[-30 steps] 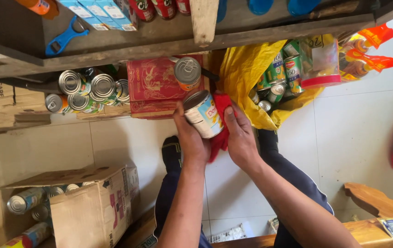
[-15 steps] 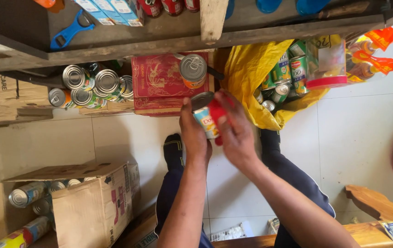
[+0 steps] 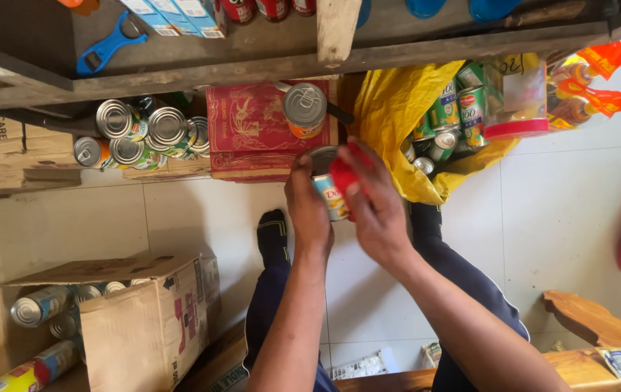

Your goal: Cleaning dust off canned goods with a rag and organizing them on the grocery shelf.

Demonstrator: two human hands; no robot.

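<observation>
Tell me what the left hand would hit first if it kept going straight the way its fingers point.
Likely the red box, or the tin can standing on it: the left hand, holding another can, points up the picture toward them. Depth is unclear.

My left hand (image 3: pixel 309 207) curls its fingers closed in a firm grip while my right hand (image 3: pixel 372 203) presses in against it with bent fingers pinched, both forearms reaching forward and converging above my legs, wrists nearly level

Red cloth (image 3: pixel 344 176), yellow bag (image 3: pixel 390 116), red gold-patterned box (image 3: pixel 249 131), blue opener (image 3: pixel 107 49).
</observation>
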